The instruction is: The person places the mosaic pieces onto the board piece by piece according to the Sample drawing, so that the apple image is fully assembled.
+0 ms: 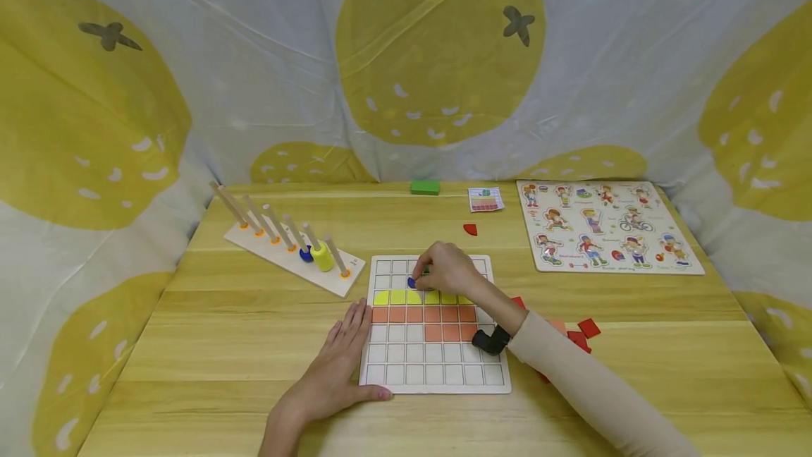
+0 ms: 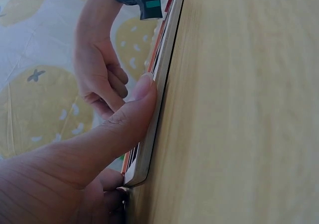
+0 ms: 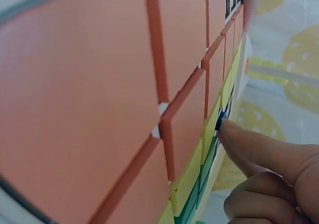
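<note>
A white grid board (image 1: 396, 374) lies on the table with rows of yellow and salmon tiles on it. Over its upper part is my right hand (image 1: 447, 270), thumb and index fingertips at a small blue tile (image 1: 411, 283). The right wrist view shows this blue tile (image 3: 220, 122) at the fingertips, just beyond the yellow tiles (image 3: 187, 176); green tiles (image 3: 187, 206) lie beside them. My left hand (image 1: 336, 365) rests along the board's left side, fingers straight, thumb at the near edge. In the left wrist view the thumb (image 2: 132, 112) lies over the board's rim.
Left of the board stands a peg rack (image 1: 292, 263) with blue and yellow beads. Behind are a green block (image 1: 425, 187), a picture card (image 1: 486, 199) and a red quarter-circle tile (image 1: 470, 230). A picture puzzle (image 1: 609, 228) lies back right; red tiles (image 1: 589, 328) lie near the right forearm.
</note>
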Demonstrator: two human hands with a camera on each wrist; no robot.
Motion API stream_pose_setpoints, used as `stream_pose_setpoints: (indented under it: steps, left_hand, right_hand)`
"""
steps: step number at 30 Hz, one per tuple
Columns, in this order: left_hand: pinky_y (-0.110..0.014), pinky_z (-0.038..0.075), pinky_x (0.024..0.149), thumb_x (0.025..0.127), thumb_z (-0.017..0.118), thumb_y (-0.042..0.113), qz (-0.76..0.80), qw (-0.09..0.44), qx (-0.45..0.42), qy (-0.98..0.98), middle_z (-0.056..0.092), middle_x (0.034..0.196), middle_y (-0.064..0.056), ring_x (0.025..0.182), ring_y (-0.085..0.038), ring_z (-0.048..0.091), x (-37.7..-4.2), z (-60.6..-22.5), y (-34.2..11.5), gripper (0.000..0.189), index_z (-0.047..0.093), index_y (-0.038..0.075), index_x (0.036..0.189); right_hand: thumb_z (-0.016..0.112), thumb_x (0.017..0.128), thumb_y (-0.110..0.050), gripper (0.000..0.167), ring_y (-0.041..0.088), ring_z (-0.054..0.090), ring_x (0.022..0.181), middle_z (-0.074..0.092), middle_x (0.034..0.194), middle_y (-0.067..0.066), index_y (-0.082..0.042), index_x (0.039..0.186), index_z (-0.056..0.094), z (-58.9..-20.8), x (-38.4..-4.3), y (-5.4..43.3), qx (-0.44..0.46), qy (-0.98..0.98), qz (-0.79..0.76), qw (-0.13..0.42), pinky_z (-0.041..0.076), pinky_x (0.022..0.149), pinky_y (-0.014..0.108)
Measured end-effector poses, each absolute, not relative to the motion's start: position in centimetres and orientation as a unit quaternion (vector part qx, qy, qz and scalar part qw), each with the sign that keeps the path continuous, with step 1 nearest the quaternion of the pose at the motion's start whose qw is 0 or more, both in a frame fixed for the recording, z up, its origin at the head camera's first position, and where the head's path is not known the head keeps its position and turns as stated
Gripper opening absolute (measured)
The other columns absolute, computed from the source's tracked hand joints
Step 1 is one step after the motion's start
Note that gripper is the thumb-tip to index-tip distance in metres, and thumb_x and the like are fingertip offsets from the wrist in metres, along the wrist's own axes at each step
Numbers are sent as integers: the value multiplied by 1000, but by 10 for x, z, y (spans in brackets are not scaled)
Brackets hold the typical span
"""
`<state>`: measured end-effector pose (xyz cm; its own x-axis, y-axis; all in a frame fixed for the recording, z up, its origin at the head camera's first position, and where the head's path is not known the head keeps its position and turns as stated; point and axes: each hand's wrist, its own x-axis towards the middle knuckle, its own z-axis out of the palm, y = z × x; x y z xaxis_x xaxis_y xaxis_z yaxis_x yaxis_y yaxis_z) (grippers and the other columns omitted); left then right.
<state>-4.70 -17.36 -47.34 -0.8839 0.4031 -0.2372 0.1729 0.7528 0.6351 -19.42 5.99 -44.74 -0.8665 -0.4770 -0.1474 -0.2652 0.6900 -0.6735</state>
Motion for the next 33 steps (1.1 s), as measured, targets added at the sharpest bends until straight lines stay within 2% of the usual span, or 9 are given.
stream_pose_setpoints:
  steps: [3,5,10,14,18,21,23,25,33]
  left_hand:
    - [-58,1,130,77,83,58,313,182,158,919,-6,176,-11,163,-33,-4,-47,-473,-173,131,5,3,165]
    - [-58,2,130,77,83,59,312,181,160,919,-6,176,-11,163,-33,-4,-47,-473,-173,131,5,2,165]
    - [-58,2,130,78,83,59,309,176,166,920,-7,175,-11,163,-34,-5,-48,-472,-172,131,5,3,165]
    - [-57,2,131,78,83,60,308,178,166,920,-8,175,-11,163,-34,-5,-48,-472,-172,131,4,2,165]
    - [-55,0,131,77,83,59,316,182,157,918,-9,175,-11,163,-33,-5,-47,-472,-174,132,3,2,165]
    - [-33,-10,131,78,83,59,322,183,156,916,-8,175,-10,163,-32,-5,-46,-472,-174,131,4,3,165]
    - [-17,-16,125,78,83,58,326,181,157,914,-7,176,-10,164,-32,-5,-46,-473,-174,130,5,3,165]
    - [-7,-20,116,78,83,58,325,178,159,915,-6,176,-11,164,-33,-4,-46,-474,-174,129,5,3,165]
    - [-15,-18,122,78,84,58,324,183,149,916,-7,176,-9,164,-31,-6,-47,-473,-173,130,5,4,166]
  right_hand:
    - [84,85,-10,3,10,41,57,76,86,3,-8,85,82,-447,-195,62,-207,901,-344,162,27,52,21]
    - [83,87,-12,4,10,39,54,71,75,0,-9,86,82,-447,-195,66,-204,897,-354,168,27,51,21]
    - [80,91,-15,7,10,31,48,42,50,-5,-9,93,83,-441,-195,93,-185,886,-390,171,27,49,21]
    - [78,92,-15,12,12,26,51,30,53,-6,-7,99,82,-434,-187,131,-166,890,-397,148,23,51,23]
    - [78,92,-15,14,12,26,54,29,56,-6,-6,101,82,-432,-172,179,-139,904,-382,130,24,53,24]
    - [79,90,-16,17,10,27,53,30,57,-6,-6,104,81,-437,-157,215,-122,913,-366,131,25,52,24]
    - [81,88,-17,19,9,28,54,31,58,-6,-7,105,80,-441,-146,234,-111,916,-359,139,24,51,24]
    - [83,87,-18,21,8,28,53,31,58,-6,-8,105,80,-446,-137,248,-103,916,-358,152,24,49,23]
    - [85,84,-16,21,7,32,51,36,59,-5,-7,101,77,-460,-123,259,-93,905,-376,176,27,47,21]
